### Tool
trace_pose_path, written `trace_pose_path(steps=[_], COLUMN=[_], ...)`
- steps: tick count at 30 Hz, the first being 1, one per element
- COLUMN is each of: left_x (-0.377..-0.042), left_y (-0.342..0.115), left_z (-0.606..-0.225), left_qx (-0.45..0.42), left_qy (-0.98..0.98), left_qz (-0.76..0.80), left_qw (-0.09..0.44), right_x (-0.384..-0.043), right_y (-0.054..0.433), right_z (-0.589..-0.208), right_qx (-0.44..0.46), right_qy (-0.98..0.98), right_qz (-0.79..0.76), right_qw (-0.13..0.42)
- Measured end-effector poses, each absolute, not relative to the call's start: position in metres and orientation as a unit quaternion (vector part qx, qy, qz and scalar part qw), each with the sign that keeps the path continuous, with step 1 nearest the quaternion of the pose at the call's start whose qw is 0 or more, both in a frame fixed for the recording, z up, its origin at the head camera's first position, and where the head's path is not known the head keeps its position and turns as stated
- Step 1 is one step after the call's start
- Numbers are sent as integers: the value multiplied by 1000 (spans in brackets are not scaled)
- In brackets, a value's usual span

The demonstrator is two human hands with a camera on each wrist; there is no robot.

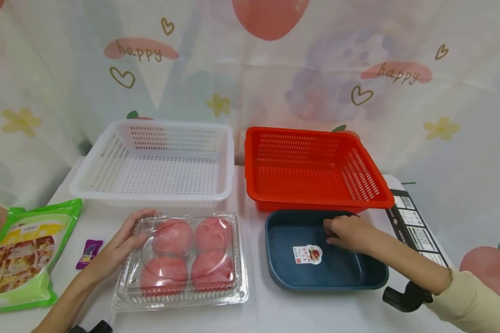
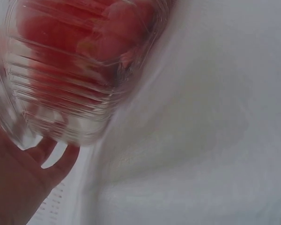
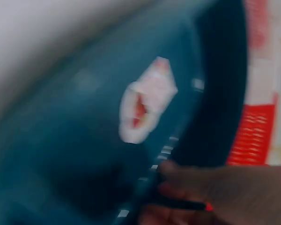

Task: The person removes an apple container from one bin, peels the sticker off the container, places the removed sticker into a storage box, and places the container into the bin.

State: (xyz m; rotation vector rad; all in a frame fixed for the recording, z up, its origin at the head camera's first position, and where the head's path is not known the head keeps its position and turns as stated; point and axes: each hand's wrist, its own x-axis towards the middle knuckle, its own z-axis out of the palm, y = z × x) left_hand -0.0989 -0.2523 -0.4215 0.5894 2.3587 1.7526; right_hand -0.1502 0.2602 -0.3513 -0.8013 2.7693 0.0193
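Note:
A clear plastic box (image 1: 179, 300) with a lid stands front centre-left on the table, and several round pink-red balls (image 1: 172, 237) show through it. My left hand (image 1: 115, 249) grips its back left corner, thumb at the left side and other fingers toward the back edge. In the left wrist view, fingertips touch the ribbed plastic end. To the right is a dark blue basin (image 1: 283, 273) with a white sticker (image 1: 307, 255) on its floor. My right hand (image 1: 350, 232) pinches the basin's back rim, thumb inside and fingers beyond the wall; the right wrist view is blurred.
Behind stand a white perforated basket (image 1: 166, 196) and a red perforated basket (image 1: 316, 203). At the left lie a green food packet (image 1: 29, 254) and a small purple packet (image 1: 89, 254). A black labelled box (image 1: 416, 226) lies right. A printed curtain (image 1: 241, 83) hangs behind.

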Motion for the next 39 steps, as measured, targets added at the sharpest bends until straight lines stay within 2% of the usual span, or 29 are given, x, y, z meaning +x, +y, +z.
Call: trace_pose_path(steps=[3,7,11,15,20,24,34,39], left_x=[-99,-97,-93,-88,-82,-83,-84,-84], left_y=[-254,-260,-265,-268,-281,-288,-283,-281], left_z=[-419,-411,-394,-378,-367,-366,-360,-359], left_qx=[203,201,157,112,126,147,166,166], left_qy=[795,842,880,892,891,876,848,846], left_qz=[567,495,435,404,365,373,415,406], left_qw=[71,74,111,169,237,269,284,303], right_x=[-153,-147,-134,-124,-119,-115,-116,-119], right_y=[250,224,187,152,122,112,108,106], right_z=[-340,-330,-329,-330,-332,-337,-347,-351], right_qx=[-299,-314,-302,-290,-266,-246,-255,-263], right_qy=[949,928,903,892,898,902,857,840], right_qz=[-53,-173,-278,-315,-299,-286,-356,-385], right_qw=[89,105,128,141,182,210,271,279])
